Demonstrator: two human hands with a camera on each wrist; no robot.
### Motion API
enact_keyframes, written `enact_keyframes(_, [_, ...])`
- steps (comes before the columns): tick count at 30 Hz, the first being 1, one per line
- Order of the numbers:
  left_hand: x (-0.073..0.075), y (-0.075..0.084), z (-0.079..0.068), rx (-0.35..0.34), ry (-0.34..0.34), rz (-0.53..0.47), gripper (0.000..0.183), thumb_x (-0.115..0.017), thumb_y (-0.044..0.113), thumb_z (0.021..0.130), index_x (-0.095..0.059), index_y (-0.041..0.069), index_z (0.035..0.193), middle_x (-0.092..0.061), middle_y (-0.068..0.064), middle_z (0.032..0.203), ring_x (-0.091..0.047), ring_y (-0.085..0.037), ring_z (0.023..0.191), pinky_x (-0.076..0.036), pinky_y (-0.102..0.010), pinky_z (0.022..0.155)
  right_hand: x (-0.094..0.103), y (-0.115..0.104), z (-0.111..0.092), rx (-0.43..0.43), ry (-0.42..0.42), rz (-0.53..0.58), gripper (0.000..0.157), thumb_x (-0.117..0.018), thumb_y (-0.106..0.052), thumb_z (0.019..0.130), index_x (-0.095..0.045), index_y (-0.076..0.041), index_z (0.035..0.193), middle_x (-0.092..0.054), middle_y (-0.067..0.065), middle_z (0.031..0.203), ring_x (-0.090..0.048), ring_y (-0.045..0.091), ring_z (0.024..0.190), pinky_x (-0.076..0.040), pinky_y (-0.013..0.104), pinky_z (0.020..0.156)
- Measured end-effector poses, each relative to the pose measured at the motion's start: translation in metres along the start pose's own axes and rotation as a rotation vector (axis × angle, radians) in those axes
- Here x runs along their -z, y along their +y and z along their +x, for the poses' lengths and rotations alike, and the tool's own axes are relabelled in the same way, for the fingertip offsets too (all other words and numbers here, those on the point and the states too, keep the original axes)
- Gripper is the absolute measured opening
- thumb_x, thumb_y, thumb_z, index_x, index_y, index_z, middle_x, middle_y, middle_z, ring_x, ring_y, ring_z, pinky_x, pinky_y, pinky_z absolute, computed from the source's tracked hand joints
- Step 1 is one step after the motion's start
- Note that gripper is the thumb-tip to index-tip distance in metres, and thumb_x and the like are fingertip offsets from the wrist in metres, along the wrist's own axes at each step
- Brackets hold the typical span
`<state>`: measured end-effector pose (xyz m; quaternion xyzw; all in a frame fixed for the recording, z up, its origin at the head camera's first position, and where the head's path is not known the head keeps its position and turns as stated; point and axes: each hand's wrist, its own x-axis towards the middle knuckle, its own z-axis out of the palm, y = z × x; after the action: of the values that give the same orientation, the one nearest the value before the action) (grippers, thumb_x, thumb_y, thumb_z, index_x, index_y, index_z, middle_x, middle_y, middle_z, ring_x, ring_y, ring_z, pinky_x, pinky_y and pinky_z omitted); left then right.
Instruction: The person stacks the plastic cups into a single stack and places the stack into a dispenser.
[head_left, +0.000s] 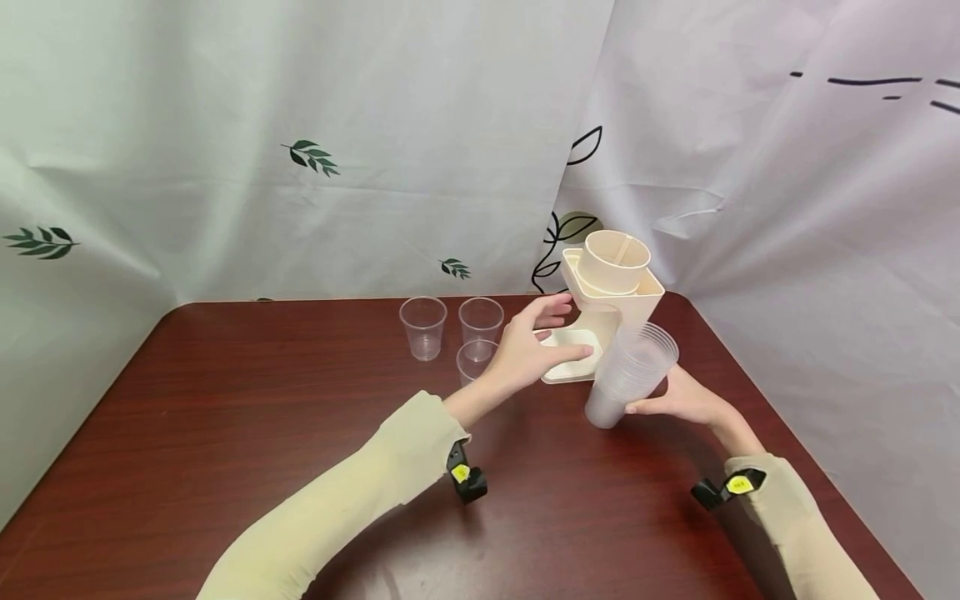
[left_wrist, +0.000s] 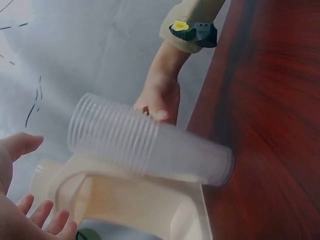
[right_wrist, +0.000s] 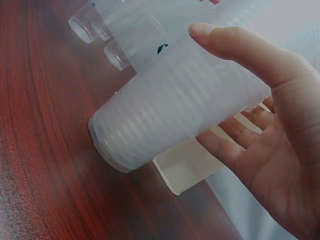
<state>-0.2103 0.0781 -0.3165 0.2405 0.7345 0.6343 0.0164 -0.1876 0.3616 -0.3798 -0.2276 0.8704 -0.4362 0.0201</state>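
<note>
A tall stack of clear plastic cups (head_left: 630, 375) leans to one side above the table, its rims up and to the right. My right hand (head_left: 686, 398) grips the stack from the right, with the thumb along one side and the fingers round the other, as the right wrist view shows. Fingers spread, my left hand (head_left: 525, 346) hovers beside the cream stand (head_left: 613, 292) and holds nothing. In the left wrist view the left hand (left_wrist: 25, 200) is apart from the stacked cups (left_wrist: 150, 140). The stand has a round ring on top and a flat base.
Three single clear cups stand left of the left hand: one cup (head_left: 424, 329) at the left, another cup (head_left: 481, 321) beside it, and a nearer cup (head_left: 472, 362) partly hidden by the forearm. White curtains (head_left: 360, 225) hang behind the dark red table (head_left: 247, 392).
</note>
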Motion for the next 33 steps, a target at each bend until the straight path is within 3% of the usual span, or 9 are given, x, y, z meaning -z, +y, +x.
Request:
enact_keyframes(6, [0.02, -0.002, -0.003, 0.007, 0.047, -0.063, 0.067, -0.081, 0.01, 0.075, -0.052, 0.009, 0.135, -0.06, -0.011, 0.13, -0.059, -0.024, 0.119, -0.045, -0.038, 0.106, 0.0, 0.0, -0.001, -0.003, 0.005, -0.01, 0.071, -0.081, -0.002, 0.07, -0.044, -0.001, 0.13, -0.059, -0.018, 0.112, -0.052, -0.004, 0.105, -0.032, 0.008, 0.093])
enact_keyframes(17, [0.057, -0.014, -0.014, 0.036, 0.108, -0.061, 0.067, -0.08, 0.01, 0.075, -0.051, 0.01, 0.135, -0.059, -0.012, 0.131, -0.057, -0.027, 0.121, -0.043, -0.039, 0.108, 0.0, -0.001, 0.0, 0.005, -0.011, 0.007, 0.07, -0.081, -0.001, 0.07, -0.044, -0.003, 0.13, -0.06, -0.017, 0.113, -0.053, -0.004, 0.105, -0.033, 0.009, 0.093])
enact_keyframes(28, [0.09, -0.036, -0.031, 0.058, 0.184, -0.035, 0.064, -0.08, 0.007, 0.076, -0.052, 0.008, 0.134, -0.058, -0.015, 0.132, -0.055, -0.028, 0.123, -0.042, -0.042, 0.108, 0.001, -0.001, 0.0, -0.007, -0.015, -0.009, 0.07, -0.081, -0.003, 0.071, -0.044, -0.002, 0.13, -0.059, -0.019, 0.113, -0.052, -0.004, 0.105, -0.034, 0.01, 0.093])
enact_keyframes(33, [0.103, -0.052, -0.041, 0.055, 0.25, -0.03, 0.063, -0.08, 0.003, 0.074, -0.053, 0.005, 0.131, -0.059, -0.018, 0.13, -0.056, -0.032, 0.121, -0.045, -0.044, 0.105, 0.001, -0.003, 0.0, 0.01, -0.017, 0.004, 0.07, -0.08, -0.001, 0.071, -0.043, -0.002, 0.13, -0.059, -0.018, 0.113, -0.052, -0.004, 0.106, -0.034, 0.01, 0.093])
